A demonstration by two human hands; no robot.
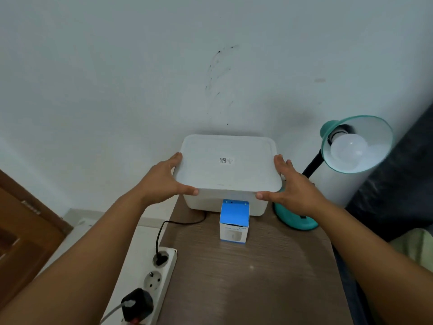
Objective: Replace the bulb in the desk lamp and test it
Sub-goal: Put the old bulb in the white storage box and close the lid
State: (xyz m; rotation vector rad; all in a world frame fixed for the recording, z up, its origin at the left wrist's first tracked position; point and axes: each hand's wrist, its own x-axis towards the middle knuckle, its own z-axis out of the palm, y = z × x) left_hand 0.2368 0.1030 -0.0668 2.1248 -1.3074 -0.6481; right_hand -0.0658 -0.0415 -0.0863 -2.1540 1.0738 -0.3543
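A teal desk lamp (328,132) stands at the table's far right, its shade tilted toward me with a white bulb (349,148) screwed in, unlit. A blue and white bulb box (234,222) stands upright in the middle of the table, top flap raised. Behind it sits a white lidded storage box (227,165) against the wall. My left hand (167,181) grips the lid's left edge. My right hand (290,186) grips its right edge. Thumbs press on the lid's front corners.
A white power strip (161,273) lies along the wooden table's (246,277) left edge with a black plug (160,258) and a black adapter (137,303) in it. A dark sofa (393,188) is at the right, a wooden door (21,231) at the left.
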